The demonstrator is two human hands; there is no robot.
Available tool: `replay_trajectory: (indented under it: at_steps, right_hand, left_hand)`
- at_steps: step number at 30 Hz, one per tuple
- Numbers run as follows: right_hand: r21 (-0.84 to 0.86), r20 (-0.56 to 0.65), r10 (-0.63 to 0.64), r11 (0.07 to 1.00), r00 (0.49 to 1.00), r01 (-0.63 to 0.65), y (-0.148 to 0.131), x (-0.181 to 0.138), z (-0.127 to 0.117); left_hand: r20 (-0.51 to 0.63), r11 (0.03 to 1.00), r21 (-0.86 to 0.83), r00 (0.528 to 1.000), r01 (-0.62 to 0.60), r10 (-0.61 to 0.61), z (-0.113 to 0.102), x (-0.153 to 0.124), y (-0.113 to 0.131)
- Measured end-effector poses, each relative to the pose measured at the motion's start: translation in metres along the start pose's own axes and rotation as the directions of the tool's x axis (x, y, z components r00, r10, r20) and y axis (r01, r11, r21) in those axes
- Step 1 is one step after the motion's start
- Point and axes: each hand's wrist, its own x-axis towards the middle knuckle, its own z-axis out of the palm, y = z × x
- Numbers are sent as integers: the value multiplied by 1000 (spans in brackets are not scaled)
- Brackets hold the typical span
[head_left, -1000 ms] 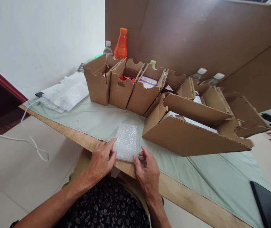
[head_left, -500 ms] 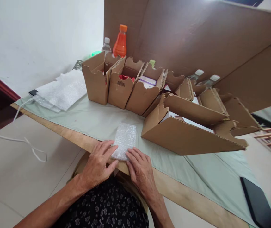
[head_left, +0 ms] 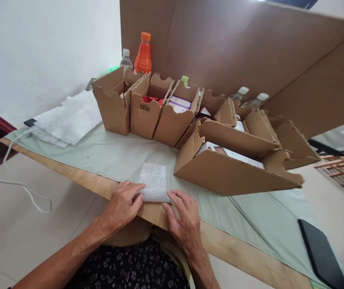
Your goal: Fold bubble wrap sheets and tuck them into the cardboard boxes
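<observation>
A small piece of bubble wrap (head_left: 153,176) lies on the green cloth at the table's near edge, its near end folded over into a thicker strip. At the left end of that fold, my left hand (head_left: 125,204) is closed, thumb and fingertips on the plastic. My right hand (head_left: 185,214) grips the right end of the fold between thumb and bent fingers. Whether anything lies inside the wrap, I cannot make out.
Several open cardboard bins (head_left: 143,116) holding packaged goods stand behind the wrap. Loose bubble wrap sheets (head_left: 72,116) lie to the left, near a white cable (head_left: 30,192). Bottles, one orange (head_left: 143,56), stand behind the bins. A black phone (head_left: 322,253) lies at right.
The near end of the bubble wrap has been folded over away from me, so the piece looks shorter. Both hands stay at its sides, the right with fingers more bent. The view shifted slightly.
</observation>
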Motion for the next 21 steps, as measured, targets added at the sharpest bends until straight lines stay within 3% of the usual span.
replay_trajectory:
  at_steps: [2, 5, 9, 13, 17, 21]
  right_hand:
    - [-11, 49, -54, 998, 997, 55, -2, 2, -5]
    - [-10, 223, -110, 993, 969, 115, -1, 11, -6]
    - [2, 344, -86, 996, 935, 91, 7, 24, 3]
    - [49, 307, -74, 997, 949, 62, 13, 30, 8]
    - [146, 238, -25, 989, 971, -10, 17, 31, 8]
    - [118, 196, 27, 992, 980, -51, 23, 29, 8]
  left_hand:
    - [17, 999, 34, 1000, 14, -14, 2, 4, -4]
    - [59, 997, 76, 998, 17, -22, 4, 7, -7]
    - [101, 994, 112, 995, 7, -18, 2, 12, -5]
    - [18, 997, 76, 999, -31, 30, -6, 15, 2]
    - [75, 989, -32, 986, -147, 149, -9, 18, 4]
    - [95, 995, -41, 991, -90, 94, 4, 29, -5]
